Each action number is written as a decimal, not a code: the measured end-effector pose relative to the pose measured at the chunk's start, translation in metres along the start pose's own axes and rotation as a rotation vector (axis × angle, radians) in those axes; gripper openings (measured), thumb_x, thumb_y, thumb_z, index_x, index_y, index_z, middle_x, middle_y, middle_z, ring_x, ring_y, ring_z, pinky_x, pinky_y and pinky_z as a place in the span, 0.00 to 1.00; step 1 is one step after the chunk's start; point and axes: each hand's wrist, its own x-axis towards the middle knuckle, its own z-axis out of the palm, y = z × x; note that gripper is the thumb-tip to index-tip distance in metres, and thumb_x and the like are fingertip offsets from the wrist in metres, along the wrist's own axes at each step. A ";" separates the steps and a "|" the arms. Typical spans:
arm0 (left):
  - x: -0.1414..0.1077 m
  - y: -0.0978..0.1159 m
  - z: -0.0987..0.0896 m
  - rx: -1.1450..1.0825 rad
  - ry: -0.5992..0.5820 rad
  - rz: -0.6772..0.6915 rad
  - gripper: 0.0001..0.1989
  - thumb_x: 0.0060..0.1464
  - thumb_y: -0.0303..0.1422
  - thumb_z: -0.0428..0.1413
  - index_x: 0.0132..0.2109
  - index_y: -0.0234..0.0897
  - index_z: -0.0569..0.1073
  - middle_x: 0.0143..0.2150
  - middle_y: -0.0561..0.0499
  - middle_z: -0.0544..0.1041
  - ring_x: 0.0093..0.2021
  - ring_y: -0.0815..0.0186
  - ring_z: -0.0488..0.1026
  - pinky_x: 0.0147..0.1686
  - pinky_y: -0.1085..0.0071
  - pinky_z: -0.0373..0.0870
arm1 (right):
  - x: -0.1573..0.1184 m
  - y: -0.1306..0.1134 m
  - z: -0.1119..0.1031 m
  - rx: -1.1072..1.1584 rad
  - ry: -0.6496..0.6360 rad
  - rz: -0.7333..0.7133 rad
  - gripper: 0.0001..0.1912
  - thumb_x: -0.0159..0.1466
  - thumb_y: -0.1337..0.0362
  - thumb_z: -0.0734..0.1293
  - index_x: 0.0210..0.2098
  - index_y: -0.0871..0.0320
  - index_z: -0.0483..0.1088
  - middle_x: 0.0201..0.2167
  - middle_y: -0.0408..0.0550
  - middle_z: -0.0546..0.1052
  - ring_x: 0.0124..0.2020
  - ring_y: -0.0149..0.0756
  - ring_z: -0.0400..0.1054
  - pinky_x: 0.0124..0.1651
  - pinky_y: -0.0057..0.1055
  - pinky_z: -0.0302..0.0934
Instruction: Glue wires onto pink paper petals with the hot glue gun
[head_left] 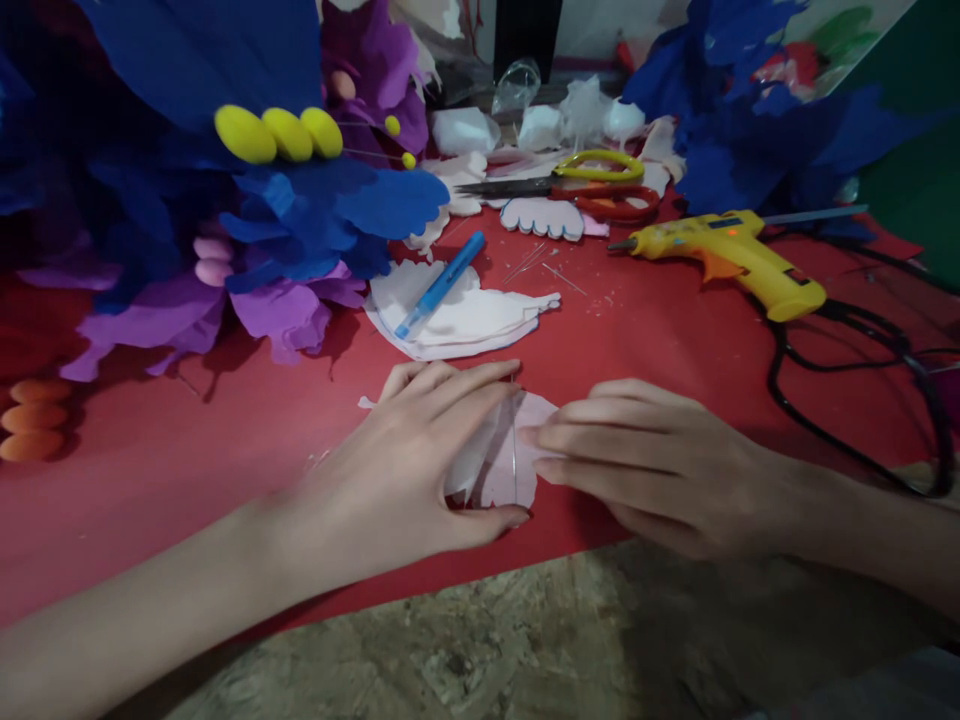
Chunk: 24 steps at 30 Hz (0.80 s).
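On the red sheet a pale pink petal-shaped piece [495, 480] lies under both my hands. A thin straight wire [514, 450] crosses it from far to near. My left hand [427, 460] spans that wire, forefinger at its far end and thumb at its near end, and covers the left part of the piece. From the right, my right hand [660, 460] has its fingers close together on the piece's right edge; its thumb is hidden. Just beyond my hands are white scalloped cut-outs [480, 315] with a blue pen [441, 285] resting on them.
A yellow glue gun [739, 260] with a black cord [795, 395] lies at right. Scissors [570, 185] and a small scalloped cut-out [541, 218] lie farther back. Blue and purple petals [300, 225] with yellow egg shapes [246, 134] crowd the left; orange ones [34, 418] sit nearer.
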 end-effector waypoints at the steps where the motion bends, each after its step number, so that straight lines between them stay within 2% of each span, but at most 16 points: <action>1: 0.000 0.000 0.000 -0.002 -0.002 -0.007 0.31 0.45 0.42 0.59 0.54 0.35 0.64 0.57 0.41 0.67 0.55 0.51 0.64 0.53 0.54 0.58 | -0.001 0.001 -0.004 -0.039 0.027 0.057 0.13 0.65 0.68 0.53 0.41 0.59 0.66 0.42 0.48 0.75 0.44 0.34 0.64 0.45 0.34 0.60; 3: 0.000 0.001 -0.001 -0.006 -0.002 -0.008 0.31 0.45 0.42 0.59 0.55 0.33 0.64 0.58 0.41 0.67 0.54 0.51 0.64 0.53 0.54 0.58 | -0.005 0.007 -0.014 -0.172 0.096 0.273 0.10 0.63 0.69 0.55 0.39 0.57 0.66 0.39 0.49 0.74 0.41 0.36 0.65 0.45 0.36 0.60; 6: 0.000 0.002 -0.003 0.004 -0.018 -0.004 0.31 0.46 0.42 0.59 0.56 0.33 0.65 0.59 0.41 0.65 0.55 0.51 0.63 0.54 0.54 0.57 | -0.013 0.025 -0.032 -0.435 0.180 0.698 0.09 0.60 0.70 0.57 0.36 0.59 0.67 0.38 0.54 0.73 0.42 0.42 0.65 0.46 0.42 0.60; 8: -0.001 0.002 -0.004 0.009 -0.019 0.003 0.30 0.47 0.42 0.59 0.55 0.32 0.65 0.60 0.41 0.64 0.56 0.51 0.63 0.54 0.54 0.57 | -0.022 0.042 -0.041 -0.533 0.066 0.966 0.14 0.56 0.70 0.59 0.40 0.66 0.69 0.41 0.61 0.71 0.45 0.48 0.64 0.47 0.45 0.60; 10: -0.001 0.001 -0.004 0.014 -0.017 0.009 0.29 0.47 0.42 0.58 0.54 0.31 0.66 0.60 0.40 0.65 0.55 0.51 0.63 0.54 0.54 0.57 | -0.032 0.061 -0.044 -0.523 -0.141 1.205 0.19 0.51 0.70 0.62 0.42 0.74 0.68 0.41 0.67 0.70 0.46 0.53 0.63 0.49 0.46 0.59; 11: -0.001 0.001 -0.004 0.015 -0.012 0.015 0.29 0.47 0.41 0.58 0.54 0.31 0.67 0.59 0.40 0.65 0.54 0.52 0.64 0.53 0.54 0.58 | -0.037 0.068 -0.044 -0.488 -0.226 1.254 0.21 0.50 0.70 0.63 0.43 0.77 0.67 0.41 0.69 0.70 0.45 0.53 0.63 0.49 0.45 0.58; 14: -0.002 -0.002 -0.002 0.025 -0.001 0.030 0.28 0.47 0.42 0.58 0.54 0.33 0.66 0.59 0.41 0.66 0.53 0.52 0.64 0.52 0.54 0.59 | -0.048 0.084 -0.041 -0.436 -0.264 1.272 0.19 0.54 0.65 0.62 0.41 0.74 0.69 0.38 0.67 0.72 0.39 0.47 0.65 0.43 0.41 0.61; 18: -0.004 -0.005 0.003 0.029 0.026 0.050 0.28 0.48 0.43 0.57 0.54 0.36 0.66 0.59 0.41 0.65 0.53 0.52 0.64 0.52 0.54 0.58 | -0.053 0.087 -0.040 -0.444 -0.174 1.273 0.14 0.57 0.63 0.58 0.35 0.67 0.68 0.36 0.64 0.71 0.35 0.42 0.64 0.39 0.39 0.60; 21: -0.005 -0.007 0.007 0.025 0.059 0.072 0.28 0.47 0.43 0.57 0.54 0.36 0.65 0.60 0.42 0.65 0.52 0.52 0.64 0.52 0.55 0.58 | -0.050 0.080 -0.047 -0.473 -0.106 1.316 0.13 0.54 0.63 0.60 0.35 0.65 0.67 0.33 0.61 0.70 0.31 0.40 0.62 0.34 0.37 0.59; 24: -0.005 -0.008 0.008 0.038 0.068 0.074 0.29 0.47 0.43 0.57 0.55 0.36 0.65 0.60 0.43 0.64 0.52 0.53 0.64 0.52 0.55 0.58 | -0.040 0.065 -0.056 -0.421 0.015 1.437 0.17 0.49 0.61 0.62 0.37 0.62 0.65 0.29 0.55 0.70 0.24 0.35 0.58 0.28 0.34 0.57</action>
